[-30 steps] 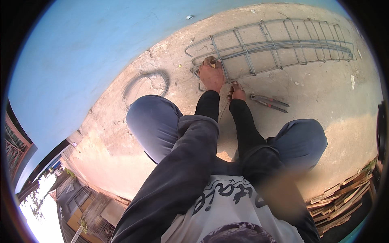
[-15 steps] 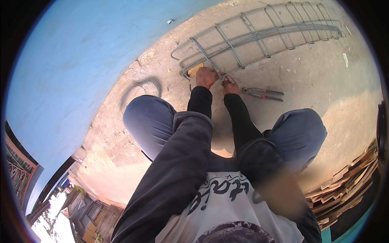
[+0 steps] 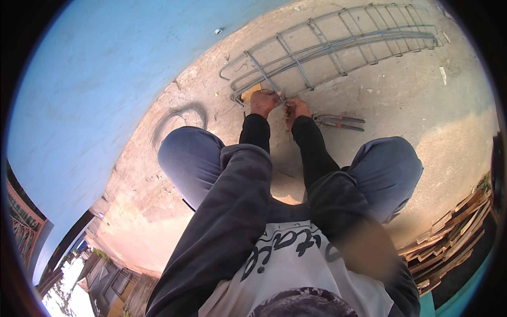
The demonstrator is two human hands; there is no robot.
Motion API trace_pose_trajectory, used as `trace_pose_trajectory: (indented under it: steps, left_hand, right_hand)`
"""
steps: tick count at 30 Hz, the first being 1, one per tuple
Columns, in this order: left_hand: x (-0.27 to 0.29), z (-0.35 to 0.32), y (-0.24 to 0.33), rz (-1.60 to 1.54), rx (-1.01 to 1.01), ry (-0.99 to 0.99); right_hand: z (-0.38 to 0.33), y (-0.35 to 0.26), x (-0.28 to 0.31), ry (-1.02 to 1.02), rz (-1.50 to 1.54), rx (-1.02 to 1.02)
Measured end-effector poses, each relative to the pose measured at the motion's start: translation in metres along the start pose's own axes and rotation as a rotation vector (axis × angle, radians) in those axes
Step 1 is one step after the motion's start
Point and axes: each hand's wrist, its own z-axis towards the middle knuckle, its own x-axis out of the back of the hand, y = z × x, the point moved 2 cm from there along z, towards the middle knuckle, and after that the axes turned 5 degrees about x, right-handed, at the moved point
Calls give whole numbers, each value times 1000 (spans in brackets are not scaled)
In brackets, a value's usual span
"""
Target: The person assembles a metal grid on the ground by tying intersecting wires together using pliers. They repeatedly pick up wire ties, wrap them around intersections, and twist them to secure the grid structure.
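Note:
A long cage of grey steel rebar [image 3: 297,61] with square cross ties lies on the ground ahead of me. My left hand [image 3: 263,102] is closed at its near left corner, fingers against the end of a cross tie. Just to the right, my right hand [image 3: 298,109] is closed in a pinch by the same corner; what it holds is too small to make out. Fine wire ends show near the fingers. Beside my right hand, pincers [image 3: 340,122] with dark, red-marked handles lie on the ground. A yellowish piece [image 3: 251,93] lies behind my left hand.
A loose coil of thin wire [image 3: 177,113] lies left, near my knee. The blue wall [image 3: 116,68] runs along the left side. Wooden strips [image 3: 449,238] are piled at the lower right. Small scraps dot the rough concrete ground [image 3: 391,90].
My right hand has turned and drawn its fingers in beside the cage corner. The left hand stays at the corner. The whole view has shifted slightly.

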Motion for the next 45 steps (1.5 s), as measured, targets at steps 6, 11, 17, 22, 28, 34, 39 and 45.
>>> trace_pose_trajectory:
  steps: [6, 11, 17, 22, 28, 34, 39, 45]
  left_hand:
    - [1, -11, 15, -384, 161, -41]
    - [19, -6, -12, -258, 163, 34]
    - [-2, -8, 12, -285, 184, 11]
    - [2, -19, 30, -159, 195, 51]
    - [-1, -9, 16, -335, 196, -46]
    - [3, -1, 7, -479, 190, -76]
    - [14, 1, -5, -359, 162, -93]
    - [27, -10, 4, -177, 168, -268]
  right_hand:
    - [22, 8, 1, 30, 155, 256]
    - [-15, 11, -40, 51, 166, 22]
    - [38, -3, -4, 12, -603, 408]
    - [4, -20, -11, -62, -505, 234]
    - [2, -15, 4, -9, -421, 9]
    - [2, -3, 6, -42, -469, 126]
    - [-9, -2, -3, 32, -811, 291]
    - [8, 9, 10, 152, -923, 474]
